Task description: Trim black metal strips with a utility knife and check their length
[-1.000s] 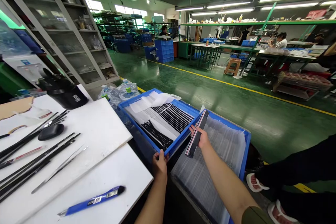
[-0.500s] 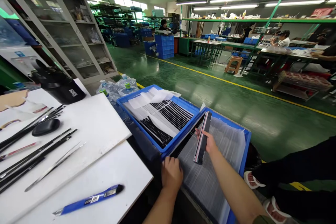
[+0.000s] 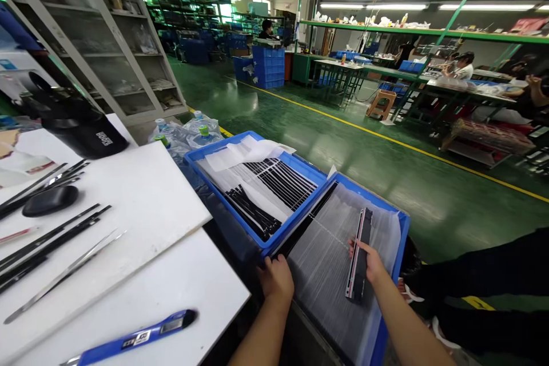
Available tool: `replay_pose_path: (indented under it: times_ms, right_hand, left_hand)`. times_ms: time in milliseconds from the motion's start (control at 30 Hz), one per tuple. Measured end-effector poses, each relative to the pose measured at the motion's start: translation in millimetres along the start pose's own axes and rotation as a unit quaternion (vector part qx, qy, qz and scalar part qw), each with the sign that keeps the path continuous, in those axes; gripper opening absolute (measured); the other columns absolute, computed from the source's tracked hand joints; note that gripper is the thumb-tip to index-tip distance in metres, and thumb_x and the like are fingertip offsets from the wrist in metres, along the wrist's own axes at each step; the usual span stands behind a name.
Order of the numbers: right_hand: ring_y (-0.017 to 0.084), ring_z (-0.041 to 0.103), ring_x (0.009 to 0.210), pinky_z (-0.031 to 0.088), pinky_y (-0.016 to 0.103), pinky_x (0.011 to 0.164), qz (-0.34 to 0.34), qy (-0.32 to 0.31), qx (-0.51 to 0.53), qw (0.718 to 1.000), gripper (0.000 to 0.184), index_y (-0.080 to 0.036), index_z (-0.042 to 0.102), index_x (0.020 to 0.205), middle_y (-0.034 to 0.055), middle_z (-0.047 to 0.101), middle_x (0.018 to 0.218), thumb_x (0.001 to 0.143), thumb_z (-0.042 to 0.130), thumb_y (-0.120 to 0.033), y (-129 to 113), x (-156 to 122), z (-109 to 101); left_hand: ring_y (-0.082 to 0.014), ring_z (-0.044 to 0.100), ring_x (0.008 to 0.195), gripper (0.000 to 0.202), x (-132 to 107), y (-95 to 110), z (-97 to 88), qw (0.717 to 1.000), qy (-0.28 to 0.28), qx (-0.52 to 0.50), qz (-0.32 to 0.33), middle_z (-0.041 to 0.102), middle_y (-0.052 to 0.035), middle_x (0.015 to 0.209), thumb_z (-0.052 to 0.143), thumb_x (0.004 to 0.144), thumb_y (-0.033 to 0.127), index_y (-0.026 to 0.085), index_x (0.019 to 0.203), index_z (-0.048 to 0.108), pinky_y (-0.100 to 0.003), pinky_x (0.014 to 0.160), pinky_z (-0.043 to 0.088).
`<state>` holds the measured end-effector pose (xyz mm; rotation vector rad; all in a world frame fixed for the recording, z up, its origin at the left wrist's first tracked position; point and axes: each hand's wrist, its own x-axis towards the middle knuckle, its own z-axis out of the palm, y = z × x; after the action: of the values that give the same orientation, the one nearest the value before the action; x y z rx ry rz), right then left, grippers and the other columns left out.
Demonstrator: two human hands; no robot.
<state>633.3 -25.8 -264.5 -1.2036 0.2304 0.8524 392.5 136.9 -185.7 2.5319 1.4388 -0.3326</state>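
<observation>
My right hand (image 3: 369,260) grips a long, narrow dark bar (image 3: 359,254) with pale and reddish lines along one side. The bar is above the right blue crate (image 3: 403,240), over a translucent white sheet (image 3: 326,274). Black strips (image 3: 311,216) show at the crate's left side, partly beneath that sheet. At the crate's near left corner, my left hand (image 3: 278,277) has its fingers curled over the rim. Just beyond it sits a second blue crate (image 3: 253,234) holding white paper (image 3: 249,154) and rows of black strips (image 3: 287,183).
On the left, a white table (image 3: 171,280) carries a blue utility knife (image 3: 137,336), tweezers (image 3: 68,274), black strips (image 3: 47,240) and a black mouse-shaped object (image 3: 50,200). Bagged bottles (image 3: 201,128) stand behind the crates. A person's dark-clothed legs (image 3: 493,269) are at right.
My right hand has moved the dark bar to the right and nearer, across the sheet. My left hand stays at the crate's corner. The view has shifted slightly.
</observation>
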Motion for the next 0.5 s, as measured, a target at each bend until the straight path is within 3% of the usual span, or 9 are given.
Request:
replay_pose_path:
  times_ms: [167, 333, 500]
  right_hand:
    - [0.014, 0.063, 0.077, 0.056, 0.029, 0.065, 0.000, 0.014, -0.002, 1.000, 0.025, -0.015, 0.061, 0.113, 0.0044, 0.064, 0.101, 0.096, 0.060, -0.034, 1.1, 4.4, -8.3]
    - [0.015, 0.064, 0.080, 0.056, 0.031, 0.067, 0.000, 0.022, -0.011, 1.000, 0.026, -0.015, 0.060, 0.115, 0.0052, 0.064, 0.104, 0.096, 0.060, -0.034, 1.3, 8.1, -12.6]
    - [0.016, 0.064, 0.082, 0.057, 0.032, 0.069, -0.012, 0.026, -0.040, 0.999, 0.027, -0.015, 0.060, 0.116, 0.0055, 0.064, 0.105, 0.096, 0.060, -0.034, 1.3, 7.7, -11.7]
  left_hand:
    - [-0.0275, 0.057, 0.119, 0.016, 0.8, -0.4, -1.5, 1.000, -0.015, 0.003, 0.003, 0.070, -0.0065, 0.103, 0.062, 0.092, 0.029, 0.015, 0.098, 0.068, -0.055, 0.104, 0.041]
    - [-0.0286, 0.055, 0.123, 0.018, 2.5, -1.3, -2.0, 1.000, -0.011, 0.003, -0.006, 0.069, -0.0073, 0.108, 0.062, 0.092, 0.028, 0.015, 0.103, 0.068, -0.058, 0.106, 0.039]
    - [-0.0281, 0.058, 0.119, 0.014, 1.6, -0.7, -4.0, 1.000, -0.019, -0.018, -0.010, 0.070, -0.0059, 0.097, 0.064, 0.091, 0.027, 0.015, 0.094, 0.069, -0.058, 0.105, 0.041]
